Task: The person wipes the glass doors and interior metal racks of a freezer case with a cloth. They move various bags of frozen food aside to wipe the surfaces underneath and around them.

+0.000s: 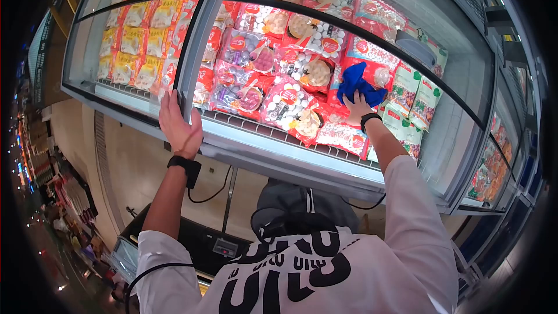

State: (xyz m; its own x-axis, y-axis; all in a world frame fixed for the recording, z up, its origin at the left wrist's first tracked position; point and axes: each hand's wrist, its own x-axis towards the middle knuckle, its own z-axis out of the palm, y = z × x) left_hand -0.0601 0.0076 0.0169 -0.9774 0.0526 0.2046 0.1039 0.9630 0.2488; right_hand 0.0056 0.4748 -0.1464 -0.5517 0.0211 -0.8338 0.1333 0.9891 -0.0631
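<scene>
Spatial relation of hands and cloth at a glass-topped freezer (273,136). The crumpled blue cloth (365,84) lies at the fingertips of the right hand (356,110), on its far side from the body, with the greater part of the fabric beyond the fingers and toward the right. The cloth is bunched and has no clear long axis; one peak points away from the wearer, while a lower fold spreads rightward. The right grip has its fingers against the near side of the fabric; whether they close around a fold or only press on it cannot be told. The left grip is open, its palm against the metal frame (189,64) and its thumb held apart; it is well apart from the cloth, so the right hand is clearly the nearer. Red-and-white packets (293,107) show around the cloth, with green-and-white packets (404,90) just to its right. Whether the cloth bears on a glass pane or directly on the packets cannot be determined. The right forearm reaches obliquely forward and leftward from the shoulder.
</scene>
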